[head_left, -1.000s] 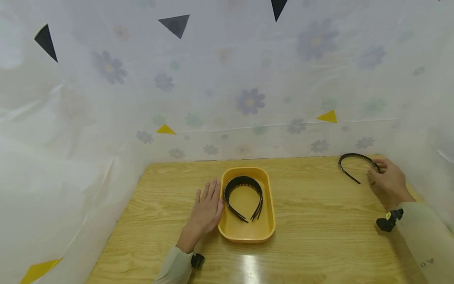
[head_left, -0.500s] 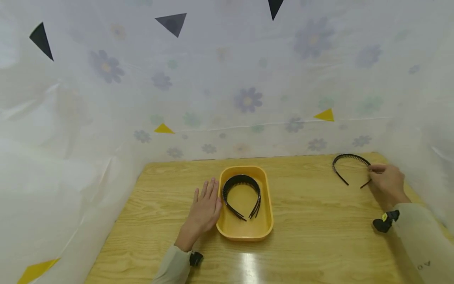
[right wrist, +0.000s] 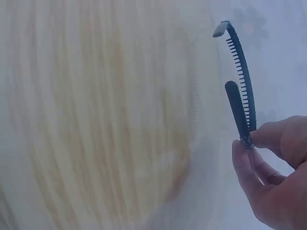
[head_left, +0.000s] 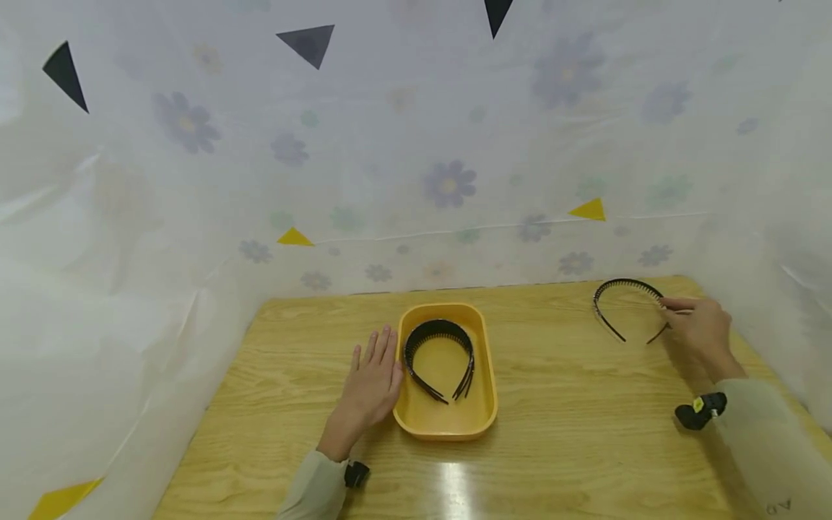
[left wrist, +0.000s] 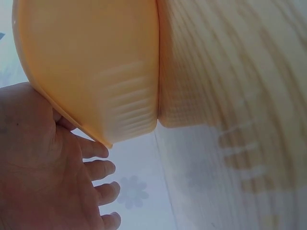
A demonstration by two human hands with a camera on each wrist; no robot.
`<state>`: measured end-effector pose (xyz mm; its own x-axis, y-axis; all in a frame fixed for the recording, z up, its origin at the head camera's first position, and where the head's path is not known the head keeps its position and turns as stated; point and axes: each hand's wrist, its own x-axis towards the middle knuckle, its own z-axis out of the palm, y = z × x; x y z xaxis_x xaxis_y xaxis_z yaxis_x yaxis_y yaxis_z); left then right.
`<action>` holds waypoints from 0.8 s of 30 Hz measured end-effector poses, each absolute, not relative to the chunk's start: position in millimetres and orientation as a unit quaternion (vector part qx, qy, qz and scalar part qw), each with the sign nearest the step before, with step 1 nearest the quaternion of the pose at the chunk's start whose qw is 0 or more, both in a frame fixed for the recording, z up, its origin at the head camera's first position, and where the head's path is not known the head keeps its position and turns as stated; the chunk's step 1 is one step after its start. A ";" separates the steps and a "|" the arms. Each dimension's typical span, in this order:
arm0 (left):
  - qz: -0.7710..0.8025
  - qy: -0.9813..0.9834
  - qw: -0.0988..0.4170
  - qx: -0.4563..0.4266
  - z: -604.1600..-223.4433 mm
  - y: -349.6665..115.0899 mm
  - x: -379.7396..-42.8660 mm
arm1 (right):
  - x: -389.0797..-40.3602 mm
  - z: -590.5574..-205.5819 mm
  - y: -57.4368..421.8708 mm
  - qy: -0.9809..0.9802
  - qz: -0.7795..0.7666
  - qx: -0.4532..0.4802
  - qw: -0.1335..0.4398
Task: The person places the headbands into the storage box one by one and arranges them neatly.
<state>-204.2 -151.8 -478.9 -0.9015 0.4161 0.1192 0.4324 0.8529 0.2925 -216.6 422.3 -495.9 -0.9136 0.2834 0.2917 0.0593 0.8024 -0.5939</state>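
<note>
A thin black toothed headband [head_left: 627,282] is held by my right hand [head_left: 702,331] over the right side of the table. Thumb and fingers pinch one arm of it; in the right wrist view the comb teeth of the headband [right wrist: 243,86] show clearly, and it is raised off the wood. My left hand [head_left: 367,390] lies with straight fingers along the left side of a yellow tray [head_left: 445,432]. In the left wrist view its thumb is partly hidden by the rim of the tray [left wrist: 62,117]. Several black headbands [head_left: 438,328] lie nested inside the tray.
A wood-grain table [head_left: 559,404] carries everything. Behind it hangs a pale flower-print sheet [head_left: 448,184], with more sheeting at both sides. Yellow triangles [head_left: 588,209] and dark ones mark the sheet. Black cameras [head_left: 700,412] sit on the wrists.
My right hand has brought the headband leftward, and its fingers now pinch one arm of it more plainly. My left hand stays by the tray. The whole view has shifted slightly.
</note>
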 end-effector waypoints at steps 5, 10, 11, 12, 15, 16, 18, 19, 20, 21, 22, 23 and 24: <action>-0.158 -0.962 0.025 -0.223 -479.0 -151.7 -205.2 | -209.8 -492.1 410.5 -0.922 0.316 -0.086 0.205; -0.163 -0.961 0.025 -0.222 -478.8 -153.1 -206.2 | -206.3 -483.4 395.5 -0.908 0.356 -0.099 0.200; -0.163 -0.961 0.025 -0.222 -479.1 -154.0 -206.0 | -205.8 -482.1 392.1 -0.906 0.361 -0.102 0.196; -0.162 -0.961 0.025 -0.221 -479.4 -154.9 -205.8 | -205.4 -481.2 388.9 -0.905 0.364 -0.105 0.192; -0.160 -0.963 0.022 -0.217 -480.1 -157.2 -205.0 | -203.1 -479.7 380.3 -0.905 0.369 -0.101 0.185; -0.159 -0.963 0.024 -0.216 -480.0 -157.9 -204.9 | -202.9 -479.4 377.7 -0.906 0.368 -0.098 0.186; -0.158 -0.964 0.025 -0.214 -479.2 -158.8 -204.8 | -202.6 -478.4 372.0 -0.906 0.366 -0.091 0.191; -0.158 -0.964 0.026 -0.213 -478.5 -159.0 -204.9 | -202.5 -478.0 369.0 -0.906 0.367 -0.087 0.195; -0.159 -0.964 0.028 -0.213 -477.8 -159.3 -205.1 | -202.7 -477.5 365.8 -0.905 0.364 -0.083 0.202; -0.160 -0.963 0.030 -0.213 -477.1 -159.6 -205.2 | -202.6 -476.9 362.4 -0.905 0.363 -0.077 0.210; -0.160 -0.964 0.031 -0.212 -476.5 -159.8 -205.2 | -202.1 -476.5 358.9 -0.904 0.363 -0.069 0.217; -0.160 -0.964 0.031 -0.211 -475.9 -159.8 -205.0 | -201.2 -476.1 355.1 -0.903 0.362 -0.063 0.225; -0.159 -0.964 0.031 -0.210 -476.0 -160.1 -204.5 | -199.8 -475.9 351.4 -0.901 0.361 -0.056 0.233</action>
